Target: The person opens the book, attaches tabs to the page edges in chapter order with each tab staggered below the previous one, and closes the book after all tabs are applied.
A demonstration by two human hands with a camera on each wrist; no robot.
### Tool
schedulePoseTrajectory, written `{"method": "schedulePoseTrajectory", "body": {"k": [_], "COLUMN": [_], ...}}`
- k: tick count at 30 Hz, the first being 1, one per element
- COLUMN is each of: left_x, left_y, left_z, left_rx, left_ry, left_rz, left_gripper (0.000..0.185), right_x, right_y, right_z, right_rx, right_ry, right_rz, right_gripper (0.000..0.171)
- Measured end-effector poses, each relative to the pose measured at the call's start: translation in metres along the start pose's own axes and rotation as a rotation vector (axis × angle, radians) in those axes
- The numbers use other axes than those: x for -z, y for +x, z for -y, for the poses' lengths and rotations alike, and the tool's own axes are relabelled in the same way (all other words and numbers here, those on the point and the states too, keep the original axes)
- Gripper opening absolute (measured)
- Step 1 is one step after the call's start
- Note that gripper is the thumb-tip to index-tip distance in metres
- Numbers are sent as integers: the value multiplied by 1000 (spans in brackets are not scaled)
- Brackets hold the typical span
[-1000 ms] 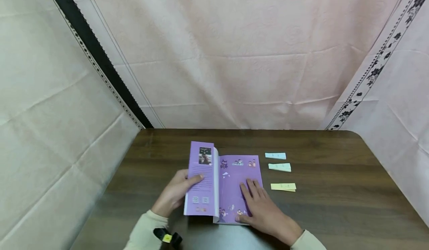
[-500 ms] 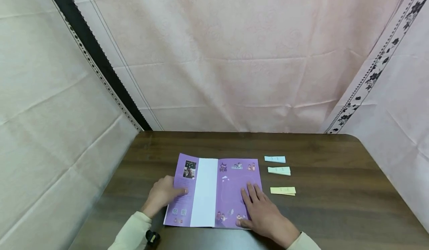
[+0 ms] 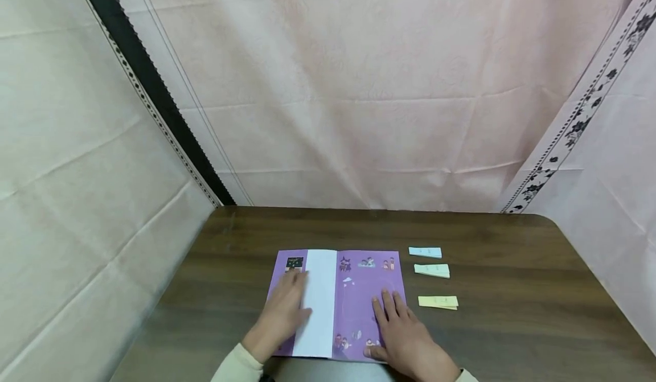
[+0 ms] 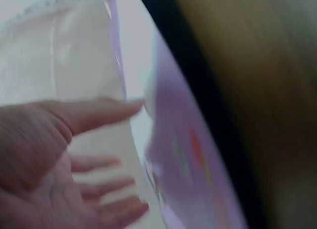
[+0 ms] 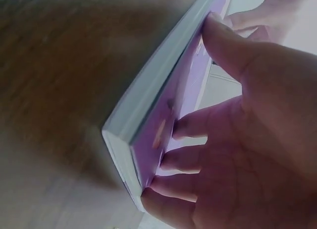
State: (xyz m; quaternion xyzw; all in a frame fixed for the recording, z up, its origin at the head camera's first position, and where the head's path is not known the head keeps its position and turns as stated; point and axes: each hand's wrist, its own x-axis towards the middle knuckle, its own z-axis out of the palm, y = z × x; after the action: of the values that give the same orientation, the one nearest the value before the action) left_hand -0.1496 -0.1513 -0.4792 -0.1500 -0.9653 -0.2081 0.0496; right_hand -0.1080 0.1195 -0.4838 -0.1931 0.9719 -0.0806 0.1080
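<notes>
A purple book [image 3: 356,308] lies open on the table, with small cartoon figures on its right side. Its left side shows a purple flap with a dark photo and a plain white strip [image 3: 319,302] beside the fold. My left hand [image 3: 283,309] lies over the purple flap with fingers extended, thumb reaching over the white strip. On the right side my right hand [image 3: 405,333] rests with fingers spread near the outer edge. In the right wrist view, the thick page block [image 5: 158,80] shows under the purple surface. The left wrist view is blurred.
Right of the book lie paper slips in a column: blue [image 3: 425,252], pale green [image 3: 432,270] and yellow [image 3: 438,302]. The brown wooden table [image 3: 487,268] ends at a pale cloth backdrop [image 3: 359,97], with more cloth at both sides.
The left part of the book has swung down flat to the left, uncovering the white strip. My left hand has let go of its edge and moved right onto the flap. My right hand stays put.
</notes>
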Motion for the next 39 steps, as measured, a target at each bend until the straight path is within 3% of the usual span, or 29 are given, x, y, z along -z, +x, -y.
{"method": "schedulePoseTrajectory", "body": {"k": [2, 5, 12, 19, 24, 30, 39], "left_x": [-5, -12, -18, -19, -12, -8, -8], "left_y": [3, 10, 22, 26, 28, 34, 37], "left_z": [-13, -27, -40, -44, -56, -72, -81], "left_rx": [-71, -115, -108, -92, -77, -84, -31], "left_ry": [-76, -106, -14, 42, 126, 256, 280], "left_rz": [99, 219, 318, 351, 358, 364, 382], "left_gripper": [78, 80, 78, 79, 79, 76, 75], "right_x": [0, 0, -4, -4, 6, 25, 45], "right_y": [0, -1, -4, -5, 5, 40, 89], "right_z": [-1, -1, 0, -6, -23, -52, -80], "right_rx": [-8, -4, 6, 2, 42, 55, 76], "right_ry": [-3, 0, 0, 55, 122, 94, -5], "right_rz": [-1, -14, -37, -12, -114, -215, -155], "right_gripper": [97, 96, 96, 93, 86, 79, 87]}}
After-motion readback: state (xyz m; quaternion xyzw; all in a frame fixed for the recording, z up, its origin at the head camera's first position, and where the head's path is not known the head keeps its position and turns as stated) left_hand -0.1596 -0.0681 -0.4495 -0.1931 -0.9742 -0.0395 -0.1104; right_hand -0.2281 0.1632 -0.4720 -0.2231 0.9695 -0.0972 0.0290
